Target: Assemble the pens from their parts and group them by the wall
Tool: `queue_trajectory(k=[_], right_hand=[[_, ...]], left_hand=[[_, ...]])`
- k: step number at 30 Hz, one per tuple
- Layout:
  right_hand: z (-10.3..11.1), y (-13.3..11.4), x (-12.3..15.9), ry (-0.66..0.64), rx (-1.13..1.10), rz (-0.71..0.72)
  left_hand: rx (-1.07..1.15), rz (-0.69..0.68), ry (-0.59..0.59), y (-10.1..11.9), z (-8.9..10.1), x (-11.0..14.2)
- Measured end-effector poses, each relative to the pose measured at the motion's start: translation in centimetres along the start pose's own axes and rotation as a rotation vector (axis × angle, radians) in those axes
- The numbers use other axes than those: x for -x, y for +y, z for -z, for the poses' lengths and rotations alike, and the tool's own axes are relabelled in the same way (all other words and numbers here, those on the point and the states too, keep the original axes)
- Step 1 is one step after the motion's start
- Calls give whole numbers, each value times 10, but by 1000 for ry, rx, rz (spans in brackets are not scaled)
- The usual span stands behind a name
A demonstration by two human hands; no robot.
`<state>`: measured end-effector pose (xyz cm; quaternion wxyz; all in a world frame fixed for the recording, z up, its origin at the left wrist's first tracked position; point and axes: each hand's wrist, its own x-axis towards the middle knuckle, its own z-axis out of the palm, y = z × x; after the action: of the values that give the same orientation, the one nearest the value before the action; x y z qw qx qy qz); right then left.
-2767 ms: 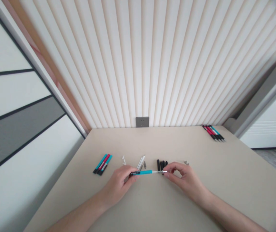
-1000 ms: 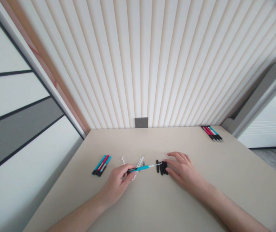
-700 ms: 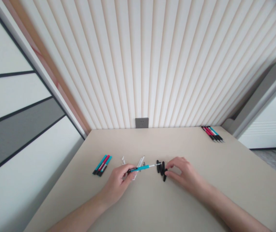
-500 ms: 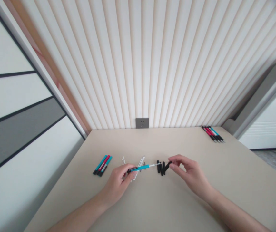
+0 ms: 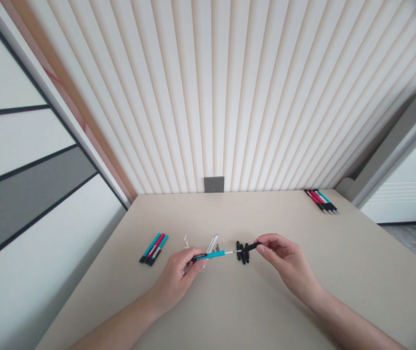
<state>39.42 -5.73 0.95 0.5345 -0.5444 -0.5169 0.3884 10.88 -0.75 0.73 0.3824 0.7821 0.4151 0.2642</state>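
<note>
Holding, in the left hand [image 5: 175, 279], a teal-and-black plastic pen body [image 5: 212, 254] with its thin white refill [image 5: 230, 252] bared; in the right hand [image 5: 290, 262], well apart, a matte black plastic pen barrel [image 5: 252, 247], newly pinched up from the cluster of black plastic barrels [image 5: 242, 253] beside the refill's tip.

Straight ahead, beyond the fingers [image 5: 271, 239], a cream-white pleated wall [image 5: 222, 97] rises behind a beige tabletop [image 5: 266, 311], with a small grey wall socket [image 5: 214, 184] set just above the table's far edge. Left of the fingers stands a white and grey panelled wall [image 5: 22, 194] with dark strips, edged by a pale wooden trim [image 5: 70, 104]. Right of the fingers, a grey-framed white grooved cabinet [image 5: 405, 204] stands beside a patch of grey floor [image 5: 415, 238]. Soft, even light fills the room.
</note>
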Motion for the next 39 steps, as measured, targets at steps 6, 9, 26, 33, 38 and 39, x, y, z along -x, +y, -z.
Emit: queue_trajectory(k=[6, 9, 26, 33, 38, 39], right_hand=[[-1, -4, -2, -13, -133, -85], [-2, -5, -2, -23, -184, -102], [-15, -2, 13, -225, 46, 14], [-19, 5, 19, -244, 185, -98], [-15, 4, 18, -388, 327, -7], [-14, 2, 16, -399, 354, 43]], left_hand=[[16, -45, -9, 2, 2, 0], [1, -36, 4, 4, 2, 0], [-135, -302, -48, 1, 2, 3], [-197, -376, 10, -1, -2, 4], [-215, -358, 4, -3, -2, 4], [-209, -342, 4, -3, -2, 4]])
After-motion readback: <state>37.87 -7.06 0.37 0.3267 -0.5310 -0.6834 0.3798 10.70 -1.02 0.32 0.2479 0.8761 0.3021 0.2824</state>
